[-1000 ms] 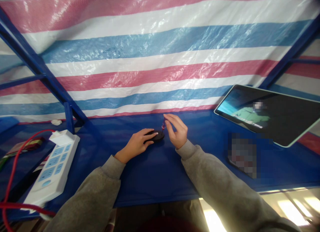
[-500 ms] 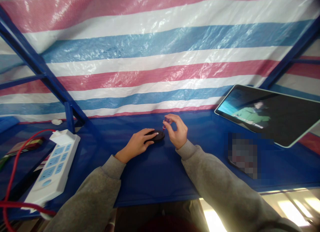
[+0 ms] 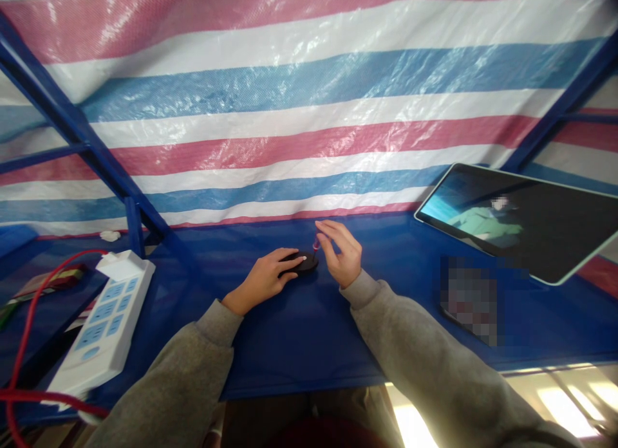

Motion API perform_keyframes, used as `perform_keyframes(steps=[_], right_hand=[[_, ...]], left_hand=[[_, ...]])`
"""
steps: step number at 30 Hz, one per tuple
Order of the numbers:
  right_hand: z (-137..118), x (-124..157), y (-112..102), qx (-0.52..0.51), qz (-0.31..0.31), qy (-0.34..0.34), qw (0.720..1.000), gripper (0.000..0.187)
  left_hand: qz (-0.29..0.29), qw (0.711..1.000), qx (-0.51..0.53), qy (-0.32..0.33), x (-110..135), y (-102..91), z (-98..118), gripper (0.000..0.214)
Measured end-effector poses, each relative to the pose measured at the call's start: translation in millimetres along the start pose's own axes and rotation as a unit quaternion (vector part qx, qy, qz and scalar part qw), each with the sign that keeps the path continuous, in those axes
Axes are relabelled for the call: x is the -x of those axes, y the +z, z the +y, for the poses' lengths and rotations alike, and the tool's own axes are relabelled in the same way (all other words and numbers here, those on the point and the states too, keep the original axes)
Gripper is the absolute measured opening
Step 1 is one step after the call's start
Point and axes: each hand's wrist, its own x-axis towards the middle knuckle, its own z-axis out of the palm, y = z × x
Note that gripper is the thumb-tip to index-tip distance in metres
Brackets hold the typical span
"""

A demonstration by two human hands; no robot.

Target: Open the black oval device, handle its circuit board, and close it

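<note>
Two-handed hold on a small part. At the frame's centre, a black oval object (image 3: 309, 265) lies on the blue tabletop (image 3: 294, 345). The left hand (image 3: 265, 272) grips its left side between fingers and thumb, apparently to keep it from sliding or turning. The right hand (image 3: 344, 255) pinches a screwdriver (image 3: 316, 244) near-upright, its shaft meeting the object's right end; this stance presumably directs force straight down. At left, sockets of a white power strip (image 3: 103, 332) seem to receive a white plug (image 3: 121, 266). A screen (image 3: 555, 226) leans at right.
</note>
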Motion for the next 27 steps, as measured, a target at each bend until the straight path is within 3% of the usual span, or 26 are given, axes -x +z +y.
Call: perform_keyframes(steps=[13, 27], right_hand=[[1.2, 0.1, 0.4, 0.010, -0.001, 0.021, 1.000, 0.025], [-0.1, -2.9, -1.1, 0.011, -0.006, -0.002, 1.000, 0.026]], left_hand=[[0.009, 1.000, 0.012, 0.001, 0.1, 1.0, -1.3, 0.039], [0.006, 1.000, 0.000, 0.007, 0.2, 1.0, -1.4, 0.039]])
